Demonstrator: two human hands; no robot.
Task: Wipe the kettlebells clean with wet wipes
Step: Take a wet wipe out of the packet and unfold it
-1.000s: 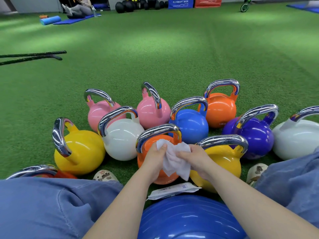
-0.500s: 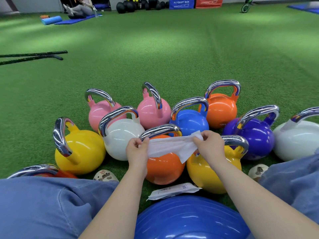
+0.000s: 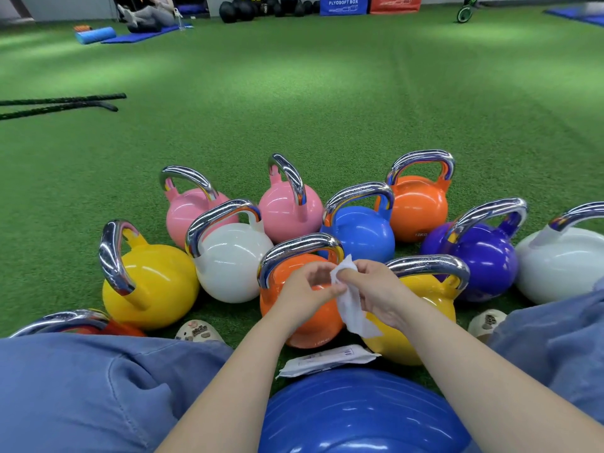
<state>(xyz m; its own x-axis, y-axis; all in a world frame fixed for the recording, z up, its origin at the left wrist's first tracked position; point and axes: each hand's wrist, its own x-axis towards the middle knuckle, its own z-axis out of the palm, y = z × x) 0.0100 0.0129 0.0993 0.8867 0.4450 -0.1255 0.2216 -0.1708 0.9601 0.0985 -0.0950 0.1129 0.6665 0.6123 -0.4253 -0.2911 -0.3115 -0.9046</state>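
Note:
Several coloured kettlebells with chrome handles stand on green turf. Nearest are an orange kettlebell (image 3: 313, 331) and a yellow kettlebell (image 3: 415, 341). A white wet wipe (image 3: 351, 308) hangs folded above them. My right hand (image 3: 379, 292) pinches its top edge. My left hand (image 3: 305, 289) touches the wipe from the left, fingers curled at its edge. The wipes packet (image 3: 327, 359) lies on the turf in front of the orange kettlebell.
A blue exercise ball (image 3: 359, 416) sits between my knees. White (image 3: 235, 263), yellow (image 3: 153, 282), pink (image 3: 287, 210), blue (image 3: 362, 233), purple (image 3: 483, 259) kettlebells crowd around. Battle ropes (image 3: 58, 104) lie far left. A person exercises on a mat (image 3: 147, 32) at the back.
The wipe was stretched wide between both hands half a second ago. The hands have come together and the wipe now hangs folded from my right hand.

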